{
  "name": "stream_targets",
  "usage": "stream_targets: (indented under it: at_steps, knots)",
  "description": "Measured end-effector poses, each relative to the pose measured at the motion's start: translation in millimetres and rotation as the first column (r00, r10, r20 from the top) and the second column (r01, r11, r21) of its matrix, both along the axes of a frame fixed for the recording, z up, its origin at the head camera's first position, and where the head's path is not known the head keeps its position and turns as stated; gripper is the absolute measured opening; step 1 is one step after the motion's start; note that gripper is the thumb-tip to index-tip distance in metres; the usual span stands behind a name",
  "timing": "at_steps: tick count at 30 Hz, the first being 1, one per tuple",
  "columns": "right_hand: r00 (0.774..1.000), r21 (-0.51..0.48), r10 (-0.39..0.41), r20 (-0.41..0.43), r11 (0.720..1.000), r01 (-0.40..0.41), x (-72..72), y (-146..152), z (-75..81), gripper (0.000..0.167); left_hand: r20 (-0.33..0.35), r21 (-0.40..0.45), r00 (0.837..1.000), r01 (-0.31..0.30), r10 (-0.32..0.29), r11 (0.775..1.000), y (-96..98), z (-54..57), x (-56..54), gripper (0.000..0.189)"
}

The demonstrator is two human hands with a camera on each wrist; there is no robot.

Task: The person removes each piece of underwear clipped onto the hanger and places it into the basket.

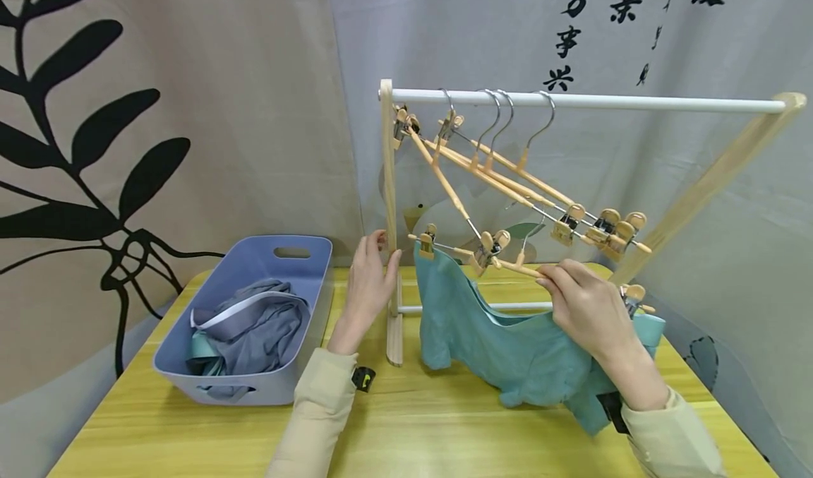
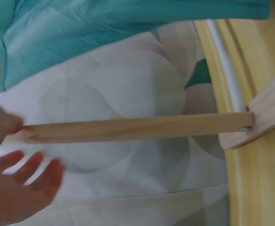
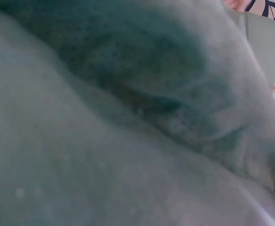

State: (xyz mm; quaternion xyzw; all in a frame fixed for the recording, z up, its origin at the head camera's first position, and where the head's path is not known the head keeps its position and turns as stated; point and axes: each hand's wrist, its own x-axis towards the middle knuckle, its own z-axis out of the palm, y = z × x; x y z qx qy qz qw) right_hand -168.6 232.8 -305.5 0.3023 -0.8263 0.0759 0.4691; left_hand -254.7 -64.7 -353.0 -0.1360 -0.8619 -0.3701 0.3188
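My right hand (image 1: 587,308) pinches the wooden bar of a clip hanger (image 1: 524,270) held below the rack's top rail. Teal shorts or trousers (image 1: 483,337) hang from this hanger's clips and sag in the middle; how long the legs are, I cannot tell. In the right wrist view, blurred teal cloth (image 3: 142,122) fills most of the picture. My left hand (image 1: 368,280) is at the rack's left wooden post (image 1: 389,181). In the left wrist view its thumb lies at the post, with the other fingers loosely bent beside it.
Several bare clip hangers (image 1: 502,174) hang slanted from the white rail (image 1: 591,101), just above the held one. A blue basket (image 1: 320,280) with grey-blue clothes (image 1: 267,330) and a teal piece stands to the left on the wooden table (image 1: 406,443). Printed curtain (image 1: 254,111) hangs behind.
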Motion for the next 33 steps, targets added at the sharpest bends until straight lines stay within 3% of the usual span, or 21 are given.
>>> stream_targets:
  at_steps: [2,5,8,10,15,18,26,33]
  knots:
    - [1.0,0.003,0.012,0.001,1.0,-0.012,-0.4,-1.2,-0.4,0.051,-0.107,0.053,0.994,-0.017,0.023,0.998,1.4,4.6,4.2,0.033]
    - [0.999,0.01,0.037,-0.004,0.999,-0.037,-1.6,-2.9,-1.4,0.05,-0.25,0.111,0.968,-0.01,0.038,0.994,3.0,13.7,11.0,0.025]
    - [0.997,0.015,0.07,-0.015,0.997,-0.07,-3.3,-4.6,-3.0,0.048,-0.306,0.105,0.952,0.034,-0.001,0.994,3.6,21.6,18.3,0.025]
    - [0.996,0.024,0.087,-0.025,0.996,-0.086,-4.4,-5.5,-4.3,0.047,-0.291,0.073,0.955,0.076,-0.051,0.994,3.7,26.3,23.9,0.033]
    - [0.992,0.042,0.119,-0.053,0.992,-0.116,-7.2,-7.1,-7.2,0.046,-0.172,-0.039,0.969,0.172,-0.177,0.984,3.9,34.7,35.4,0.066]
    - [0.987,0.043,0.149,-0.065,0.988,-0.146,-9.7,-8.0,-8.4,0.046,-0.132,-0.084,0.965,0.217,-0.227,0.973,3.6,36.8,39.1,0.072]
    - [0.979,0.051,0.187,-0.075,0.982,-0.184,-14.5,-9.1,-11.5,0.044,-0.131,-0.153,0.945,0.281,-0.301,0.948,2.1,33.2,41.0,0.061]
    - [0.976,0.052,0.202,-0.075,0.979,-0.199,-15.9,-10.0,-14.1,0.04,-0.118,-0.089,0.934,0.328,-0.337,0.94,0.7,35.6,46.8,0.033]
